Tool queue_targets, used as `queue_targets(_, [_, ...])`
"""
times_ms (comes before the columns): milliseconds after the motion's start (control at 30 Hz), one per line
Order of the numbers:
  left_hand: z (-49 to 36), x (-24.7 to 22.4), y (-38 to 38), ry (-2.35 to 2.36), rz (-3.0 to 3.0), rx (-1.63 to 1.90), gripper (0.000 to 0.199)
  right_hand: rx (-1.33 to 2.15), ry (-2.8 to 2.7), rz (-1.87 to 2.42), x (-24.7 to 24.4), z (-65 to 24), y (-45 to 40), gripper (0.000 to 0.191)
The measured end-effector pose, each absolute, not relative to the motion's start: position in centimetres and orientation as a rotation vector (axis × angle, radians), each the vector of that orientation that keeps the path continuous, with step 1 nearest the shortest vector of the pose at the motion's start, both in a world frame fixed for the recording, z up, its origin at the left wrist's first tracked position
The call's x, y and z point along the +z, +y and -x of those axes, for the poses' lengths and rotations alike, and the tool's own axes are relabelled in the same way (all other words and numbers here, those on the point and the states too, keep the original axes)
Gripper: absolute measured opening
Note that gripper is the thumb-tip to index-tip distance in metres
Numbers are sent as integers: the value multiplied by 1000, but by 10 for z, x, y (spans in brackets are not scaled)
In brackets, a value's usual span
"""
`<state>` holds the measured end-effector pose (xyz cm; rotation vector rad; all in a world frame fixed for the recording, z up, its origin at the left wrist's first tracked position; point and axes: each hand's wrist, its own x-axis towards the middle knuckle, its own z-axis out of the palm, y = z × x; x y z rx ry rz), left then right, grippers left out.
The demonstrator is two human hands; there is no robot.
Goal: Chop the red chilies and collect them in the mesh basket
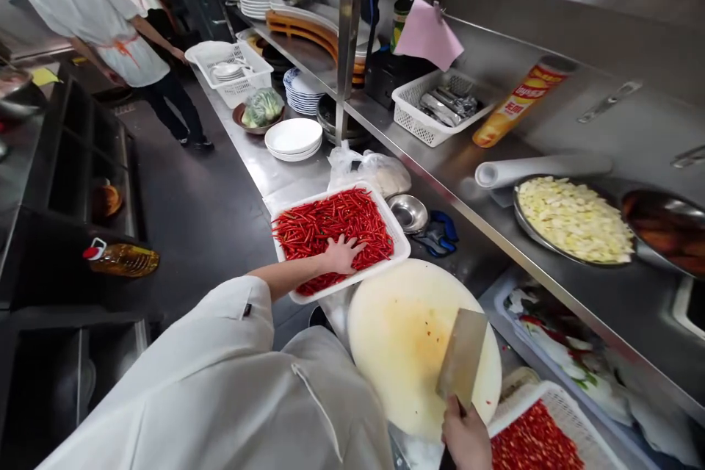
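Observation:
Red chillies (pixel 313 227) fill a white basket (pixel 400 239) on the steel counter. My left hand (pixel 341 255) lies on them near the basket's near side, fingers spread. Beside the basket is a round, pale cutting board (pixel 385 352) with reddish stains and a few red bits. My right hand (pixel 467 437) is wrapped round the handle of a cleaver (pixel 463 352), whose wide blade is over the board's right part. Chopped red chillies (pixel 534 440) lie in another white basket (pixel 578 411) at the bottom right.
Steel bowl (pixel 407 214), plastic bag (pixel 380 172), white bowls (pixel 294 138) and cabbage (pixel 263 107) stand along the counter. A shelf (pixel 440 176) on the right bears a tray of chopped pale pieces (pixel 576 220). An oil bottle (pixel 124 258) is on the left; a person (pixel 104 7) stands beyond.

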<state>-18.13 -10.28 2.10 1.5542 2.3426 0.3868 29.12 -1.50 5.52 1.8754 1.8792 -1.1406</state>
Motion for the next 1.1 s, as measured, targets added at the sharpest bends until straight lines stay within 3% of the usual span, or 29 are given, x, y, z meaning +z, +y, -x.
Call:
queue_targets(267, [202, 30, -70, 2237, -1610, 300, 80, -876, 1954, -2008, 61, -269, -28, 39])
queue_targets(400, [253, 55, -90, 2179, -1687, 565, 40, -829, 1961, -2042, 55, -272, -29, 39])
queue_targets(467, [281, 68, -97, 2382, -1567, 457, 24, -878, 1934, -2069, 51, -276, -28, 42])
queue_targets(633, [312, 87, -111, 2507, -1549, 25, 24, -1131, 1808, -2184, 50, -278, -31, 43])
queue_targets(800, [290, 95, -120, 2607, -1544, 262, 32, -1320, 1857, -2268, 64, -264, -40, 40])
queue_targets(900, [254, 98, -97, 2677, -1351, 372, 42, -1237, 1976, -2305, 66, -259, -32, 37])
queue_targets(1100, [170, 114, -10, 2602, -1326, 23, 40, -1219, 2101, -2231, 68, -266, -31, 36])
